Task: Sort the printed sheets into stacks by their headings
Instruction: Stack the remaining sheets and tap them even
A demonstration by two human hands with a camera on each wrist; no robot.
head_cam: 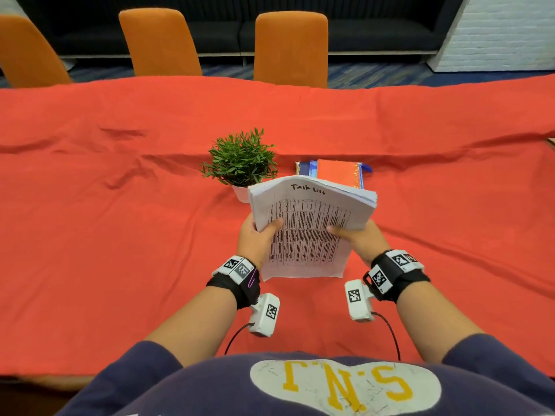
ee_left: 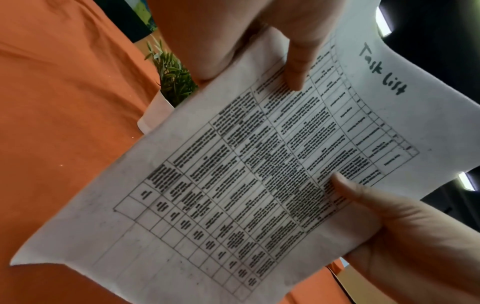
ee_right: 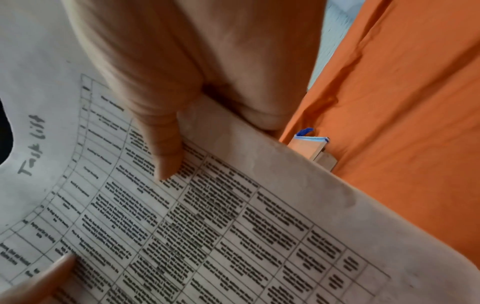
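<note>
Held up above the desk point(head_cam: 120, 205), which is draped in a wrinkled red cloth point(head_cam: 435, 130): a thick stack of printed sheets point(head_cam: 309, 229), gripped at its left edge by the left hand point(head_cam: 255, 238) and at its right edge by the right hand point(head_cam: 360, 238), thumbs pressed on the top page. Handwritten at the top, "Task list"; below it, a dense printed table. Just beyond the stack, a small green potted plant point(head_cam: 240, 159) in a white pot, and to its right a few books point(head_cam: 330, 172) lying flat. Strapped on both wrists, black bands with white marker blocks. Across the desk, three orange chairs point(head_cam: 291, 46).
</note>
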